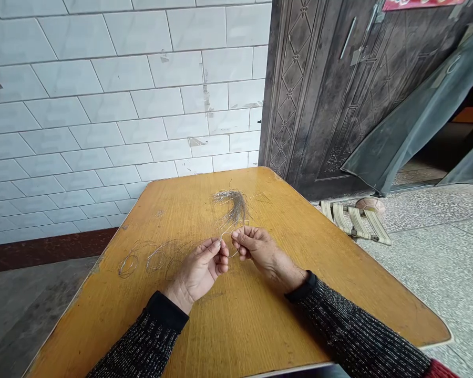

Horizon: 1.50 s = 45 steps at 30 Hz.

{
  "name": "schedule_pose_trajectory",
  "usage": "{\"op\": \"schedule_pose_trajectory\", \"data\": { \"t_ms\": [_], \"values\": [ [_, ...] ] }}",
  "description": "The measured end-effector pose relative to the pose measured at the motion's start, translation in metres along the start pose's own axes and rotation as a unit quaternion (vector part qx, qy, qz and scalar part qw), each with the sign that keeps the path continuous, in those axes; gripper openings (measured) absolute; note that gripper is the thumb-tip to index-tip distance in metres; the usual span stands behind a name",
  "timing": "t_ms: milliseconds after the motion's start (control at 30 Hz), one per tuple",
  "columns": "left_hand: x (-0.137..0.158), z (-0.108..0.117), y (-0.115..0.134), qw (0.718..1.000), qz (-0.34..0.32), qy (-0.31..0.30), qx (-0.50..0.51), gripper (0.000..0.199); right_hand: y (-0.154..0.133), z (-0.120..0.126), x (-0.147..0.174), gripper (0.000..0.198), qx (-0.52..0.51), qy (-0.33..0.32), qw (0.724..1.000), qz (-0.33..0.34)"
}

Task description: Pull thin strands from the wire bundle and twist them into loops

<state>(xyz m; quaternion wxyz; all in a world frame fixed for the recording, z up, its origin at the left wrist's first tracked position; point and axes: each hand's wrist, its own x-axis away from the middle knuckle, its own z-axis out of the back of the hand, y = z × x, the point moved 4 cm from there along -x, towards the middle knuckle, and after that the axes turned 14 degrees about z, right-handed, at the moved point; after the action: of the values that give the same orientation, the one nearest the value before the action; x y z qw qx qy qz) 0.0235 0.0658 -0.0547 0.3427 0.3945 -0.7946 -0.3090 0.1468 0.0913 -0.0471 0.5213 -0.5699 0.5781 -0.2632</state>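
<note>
Above the middle of the table, my left hand (203, 265) pinches a thin piece of wire (233, 255) between thumb and fingers. Just to its right, my right hand (260, 249) is closed on the same wire, which bends in a small loop between the two hands. Beyond my hands lies a bundle of thin grey wires (236, 207), curved and loose at its far end. Left of my left hand, several coiled wire loops (129, 265) rest on the tabletop. The exact grip of the fingertips on the wire is too small to make out.
The wooden table (299, 273) stands against a white tiled wall (134, 79). A few stray wires (262, 197) lie right of the bundle. On the floor to the right sits a low strapped stool (355, 220), near a dark door (323, 105) and a hanging grey curtain (413, 121).
</note>
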Motion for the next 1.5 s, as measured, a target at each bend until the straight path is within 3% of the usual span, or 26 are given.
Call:
{"op": "schedule_pose_trajectory", "data": {
  "t_ms": [400, 833, 1200, 1500],
  "values": [
    [0.0, -0.002, -0.001, 1.0, -0.004, -0.01, 0.021, 0.018, -0.003, -0.002, -0.001, 0.036, 0.003, -0.002, 1.0, 0.009],
    [0.0, 0.006, 0.0, 0.997, -0.019, 0.037, -0.062, 0.024, -0.005, 0.006, -0.005, 0.03, 0.067, -0.003, 0.997, 0.027],
    [0.002, 0.002, 0.002, 1.0, 0.006, -0.009, -0.026, 0.017, -0.003, 0.005, -0.004, 0.031, 0.094, -0.028, 0.995, 0.03],
    [0.004, 0.003, 0.007, 0.999, -0.047, 0.005, -0.016, 0.014, -0.009, 0.0, 0.001, 0.03, -0.011, -0.069, 0.998, -0.009]
  ]
}}
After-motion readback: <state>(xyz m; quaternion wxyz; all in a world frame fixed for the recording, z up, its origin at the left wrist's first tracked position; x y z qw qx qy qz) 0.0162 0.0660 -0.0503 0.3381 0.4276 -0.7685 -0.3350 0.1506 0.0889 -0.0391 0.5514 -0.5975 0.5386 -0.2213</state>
